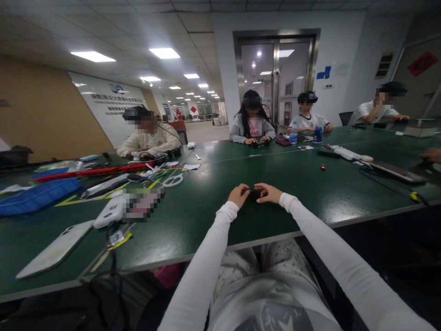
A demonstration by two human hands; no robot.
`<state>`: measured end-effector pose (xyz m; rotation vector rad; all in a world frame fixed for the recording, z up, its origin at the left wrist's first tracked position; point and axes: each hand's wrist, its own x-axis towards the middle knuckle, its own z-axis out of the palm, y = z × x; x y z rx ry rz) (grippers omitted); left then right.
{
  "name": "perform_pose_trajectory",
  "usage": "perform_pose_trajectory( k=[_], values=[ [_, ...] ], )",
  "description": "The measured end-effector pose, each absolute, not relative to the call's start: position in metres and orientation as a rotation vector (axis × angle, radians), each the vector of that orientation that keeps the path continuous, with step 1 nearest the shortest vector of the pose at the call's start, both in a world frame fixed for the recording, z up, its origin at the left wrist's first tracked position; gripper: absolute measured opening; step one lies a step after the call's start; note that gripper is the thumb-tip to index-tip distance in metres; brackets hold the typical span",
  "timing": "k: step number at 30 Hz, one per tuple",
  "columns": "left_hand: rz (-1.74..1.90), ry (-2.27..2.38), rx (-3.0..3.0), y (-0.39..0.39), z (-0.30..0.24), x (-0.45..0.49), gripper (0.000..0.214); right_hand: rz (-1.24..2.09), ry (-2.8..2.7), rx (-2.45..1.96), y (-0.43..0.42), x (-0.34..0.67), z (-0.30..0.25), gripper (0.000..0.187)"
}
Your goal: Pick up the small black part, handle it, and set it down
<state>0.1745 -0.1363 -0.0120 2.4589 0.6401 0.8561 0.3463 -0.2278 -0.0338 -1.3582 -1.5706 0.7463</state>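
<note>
In the head view a small black object is between my two hands, low over the green table. It is too small and dark to name. My left hand is closed, with its fingertips pinched at the object's left end. From the other side my right hand curls thumb and forefinger about its right edge. White sleeves cover both forearms down to the wrists.
Left lie a white phone, a white device, a blue tray and cables. A small red item and a tablet are right. Bottles stand farther back. Several people in headsets sit around the table.
</note>
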Motion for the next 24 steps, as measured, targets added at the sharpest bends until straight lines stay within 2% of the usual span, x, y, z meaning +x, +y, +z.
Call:
perform_pose_trajectory(
  k=[7,16,24],
  values=[
    [0.933,1.08,2.425,-0.094,-0.004,0.134,0.016,0.782,-1.5,-1.377,-0.231,0.345,-0.032,0.061],
    [1.053,1.76,2.211,-0.039,0.011,0.007,0.017,0.785,-1.49,-1.368,-0.231,0.346,-0.037,0.057],
    [1.077,1.985,2.006,-0.019,0.011,-0.054,0.021,0.788,-1.469,-1.353,-0.228,0.348,-0.045,0.054]
  ],
)
